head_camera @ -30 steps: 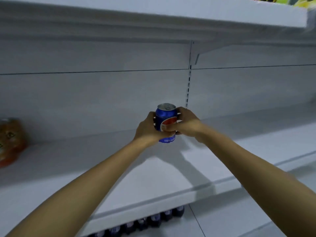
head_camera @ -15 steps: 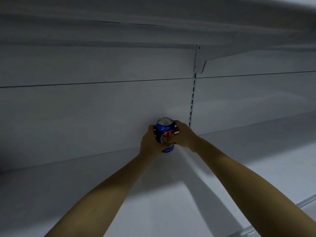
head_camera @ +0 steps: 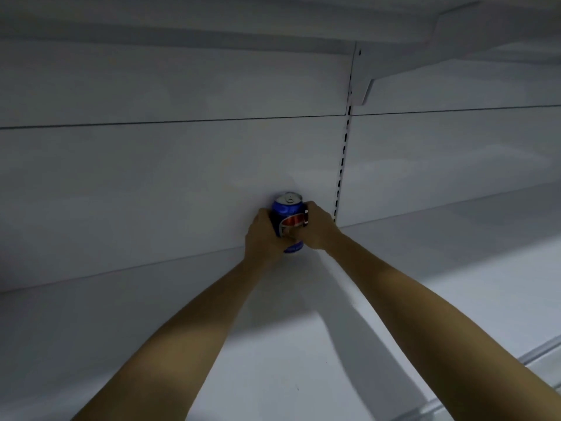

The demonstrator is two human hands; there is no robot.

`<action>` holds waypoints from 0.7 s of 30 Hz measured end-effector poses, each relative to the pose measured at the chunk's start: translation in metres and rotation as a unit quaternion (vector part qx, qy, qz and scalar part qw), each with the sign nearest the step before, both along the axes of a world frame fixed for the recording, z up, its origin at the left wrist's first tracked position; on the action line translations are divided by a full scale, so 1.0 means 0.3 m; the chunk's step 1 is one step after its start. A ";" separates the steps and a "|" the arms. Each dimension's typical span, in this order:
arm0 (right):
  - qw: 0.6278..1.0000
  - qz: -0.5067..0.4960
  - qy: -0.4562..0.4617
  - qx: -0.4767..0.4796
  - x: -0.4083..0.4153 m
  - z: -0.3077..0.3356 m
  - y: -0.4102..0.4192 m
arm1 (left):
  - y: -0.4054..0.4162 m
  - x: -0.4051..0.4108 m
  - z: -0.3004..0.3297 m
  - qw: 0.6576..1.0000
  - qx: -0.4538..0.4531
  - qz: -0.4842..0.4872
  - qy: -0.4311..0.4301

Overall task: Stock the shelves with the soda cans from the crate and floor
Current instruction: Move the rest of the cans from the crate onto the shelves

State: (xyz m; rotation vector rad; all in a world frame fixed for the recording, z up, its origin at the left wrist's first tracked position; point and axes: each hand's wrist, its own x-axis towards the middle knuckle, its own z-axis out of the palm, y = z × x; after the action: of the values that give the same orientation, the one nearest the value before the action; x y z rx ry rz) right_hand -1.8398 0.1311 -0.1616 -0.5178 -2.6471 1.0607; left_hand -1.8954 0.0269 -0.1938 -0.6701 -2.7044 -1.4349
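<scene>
A blue soda can [head_camera: 287,211] with a red and white logo stands upright at the very back of the white shelf [head_camera: 303,344], against the back panel. My left hand [head_camera: 263,238] grips its left side and my right hand [head_camera: 318,228] grips its right side, fingers curled round the can. Its silver top with the pull tab shows above my hands. The can's base sits at or just above the shelf surface; I cannot tell if it touches.
A slotted upright strip [head_camera: 341,165] runs down the back panel just right of the can. An upper shelf with a bracket [head_camera: 362,83] overhangs above. The shelf's front edge [head_camera: 540,350] shows at the lower right.
Both hands have carried the can deeper into the shelf, from mid-shelf to the back panel. The view has moved in closer; the orange packet and the lower cans have left the frame.
</scene>
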 end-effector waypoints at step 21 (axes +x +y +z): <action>0.913 0.056 -0.155 0.374 0.970 0.134 -0.226 | -0.463 0.889 0.166 0.892 -0.347 0.023 0.290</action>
State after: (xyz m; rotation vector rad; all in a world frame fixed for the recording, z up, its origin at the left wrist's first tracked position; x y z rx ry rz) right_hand -1.5488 0.0633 -0.1216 -0.3803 -3.0843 -0.0868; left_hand -1.6288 -0.1121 -0.1439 -0.8565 -2.6204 -0.1306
